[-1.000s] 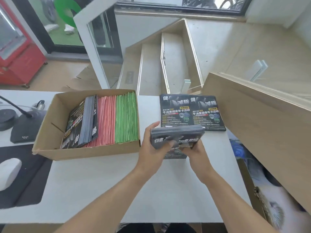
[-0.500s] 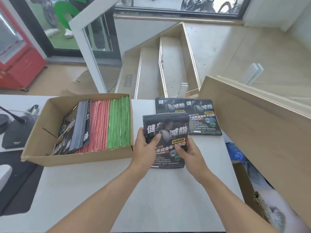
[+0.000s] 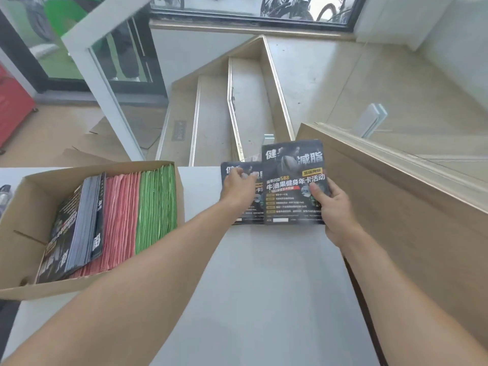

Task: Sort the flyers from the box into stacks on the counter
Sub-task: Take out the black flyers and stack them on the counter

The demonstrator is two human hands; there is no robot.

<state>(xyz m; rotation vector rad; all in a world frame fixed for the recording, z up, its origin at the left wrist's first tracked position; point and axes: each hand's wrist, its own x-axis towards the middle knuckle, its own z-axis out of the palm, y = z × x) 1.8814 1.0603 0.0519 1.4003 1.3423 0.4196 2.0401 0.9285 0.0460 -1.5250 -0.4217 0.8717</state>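
Since half a second ago, the black bundle that was held in both hands near the middle of the tabletop (image 3: 258,299) has been carried forward to the far edge, at about one o'clock, and the left hand has been taken off it. The bundle of black flyers (image 3: 293,180) is now held by the right hand (image 3: 333,207) alone, its thumb pinching the printed face at the lower right corner while the other fingers are hidden underneath. It is tilted up slightly over the right-hand black stack, which it hides almost wholly.

The left hand (image 3: 237,190) rests on the left black stack (image 3: 229,169), just beside the bundle, with its fingers loosely curled; whether that stack is pinched or only pressed cannot be told.

The cardboard box (image 3: 34,186) stands at about ten o'clock, well apart from the stacks. Black flyers in the box (image 3: 79,223) lean at its left, with pink flyers (image 3: 120,220) in the middle and green flyers (image 3: 157,207) at the right.

From this it is judged that the bundle is about to be laid down. Only black stacks are seen on the tabletop, so most of the sorting appears still to be done.
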